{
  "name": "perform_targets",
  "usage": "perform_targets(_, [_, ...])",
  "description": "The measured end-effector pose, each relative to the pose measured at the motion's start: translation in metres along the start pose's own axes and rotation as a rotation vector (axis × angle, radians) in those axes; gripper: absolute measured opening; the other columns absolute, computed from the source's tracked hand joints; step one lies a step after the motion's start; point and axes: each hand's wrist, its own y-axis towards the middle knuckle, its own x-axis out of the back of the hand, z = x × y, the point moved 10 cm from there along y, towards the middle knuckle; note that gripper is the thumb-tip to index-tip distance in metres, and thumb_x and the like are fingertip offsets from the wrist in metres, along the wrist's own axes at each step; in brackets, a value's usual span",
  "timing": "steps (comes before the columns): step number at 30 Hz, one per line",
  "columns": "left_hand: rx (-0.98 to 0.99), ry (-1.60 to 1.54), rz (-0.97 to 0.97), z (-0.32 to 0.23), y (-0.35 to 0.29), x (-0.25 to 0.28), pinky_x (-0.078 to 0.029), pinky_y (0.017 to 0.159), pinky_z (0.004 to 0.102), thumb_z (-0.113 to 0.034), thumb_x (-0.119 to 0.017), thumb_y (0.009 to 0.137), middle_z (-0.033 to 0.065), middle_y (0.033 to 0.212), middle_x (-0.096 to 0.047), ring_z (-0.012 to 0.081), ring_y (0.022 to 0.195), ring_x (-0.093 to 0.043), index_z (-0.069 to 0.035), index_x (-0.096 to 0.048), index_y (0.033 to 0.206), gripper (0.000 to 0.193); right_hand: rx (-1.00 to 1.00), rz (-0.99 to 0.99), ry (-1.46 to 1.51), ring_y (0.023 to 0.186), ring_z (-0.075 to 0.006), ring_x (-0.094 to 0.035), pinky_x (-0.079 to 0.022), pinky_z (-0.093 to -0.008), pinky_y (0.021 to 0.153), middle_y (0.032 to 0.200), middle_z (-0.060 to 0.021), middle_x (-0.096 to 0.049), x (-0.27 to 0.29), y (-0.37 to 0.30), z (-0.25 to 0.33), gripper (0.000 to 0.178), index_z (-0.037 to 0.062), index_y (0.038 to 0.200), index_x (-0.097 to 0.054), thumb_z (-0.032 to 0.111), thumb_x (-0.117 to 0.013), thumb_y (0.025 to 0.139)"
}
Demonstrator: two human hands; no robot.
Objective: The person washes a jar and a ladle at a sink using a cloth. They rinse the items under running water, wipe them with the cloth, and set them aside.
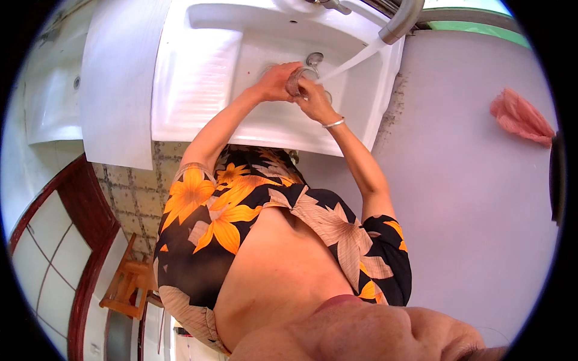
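Hands (pixel 280 82) hold a clear container (pixel 294 82) in the sink (pixel 253 133).

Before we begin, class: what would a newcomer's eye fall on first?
Likely the orange-flowered black garment, in the middle. Then the water stream, slanting from the upper-right tap toward the left hand and right hand with a clear rounded vessel at the white sink. Far right lies a crumpled pink bundle.
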Motion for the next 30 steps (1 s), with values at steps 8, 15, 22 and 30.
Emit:
perform_targets(8, [-0.255,-0.119,-0.252,-0.072,0.008,-0.007,-0.044,0.089,0.0385,-0.022,-0.057,0.076,0.0153,0.119,-0.055,0.0330,0.105,-0.055,-0.005,-0.049,0.121,0.048,0.073,-0.074,-0.189,0.088,-0.0337,-0.051,-0.037,-0.0441,0.081,0.086,-0.0150,-0.059,0.047,-0.024,0.023,0.017,0.0019,0.086,-0.060,-0.002,-0.064,0.070])
perform_targets(15, [0.112,-0.460,-0.078,-0.051,0.052,-0.012,-0.043,0.084,0.0325,-0.033,-0.041,0.090,0.0076,0.097,-0.063,0.0221,0.087,-0.057,0.000,-0.058,0.109,0.042,0.134,-0.147,-0.188,0.083,-0.0269,-0.051,-0.032,-0.0380,0.081,0.078,-0.0093,-0.059,0.079,-0.017,0.068,0.014,0.0062,0.081,-0.064,0.001,-0.066,0.068])
perform_targets(22, [0.618,-0.730,-0.208,0.075,-0.004,-0.039,-0.044,0.087,0.0335,-0.048,-0.042,0.090,0.0090,0.111,-0.058,0.0196,0.097,-0.056,-0.004,-0.055,0.117,0.053,0.142,-0.166,-0.302,0.081,-0.0261,-0.055,-0.043,-0.0328,0.071,0.079,-0.0113,-0.063,0.071,-0.013,0.067,0.019,0.0028,0.089,-0.065,0.001,-0.070,0.070])
perform_targets(30, [0.408,-1.685,-0.590,0.069,-0.037,-0.015,-0.038,0.097,0.0463,-0.041,-0.058,0.082,0.0115,0.118,-0.054,0.0276,0.110,-0.050,-0.006,-0.047,0.122,0.054,-0.181,-0.470,0.691,0.069,-0.0108,-0.054,-0.044,-0.0256,0.061,0.082,-0.0035,-0.065,0.061,-0.012,0.007,0.018,-0.0004,0.094,-0.065,0.009,-0.069,0.079])
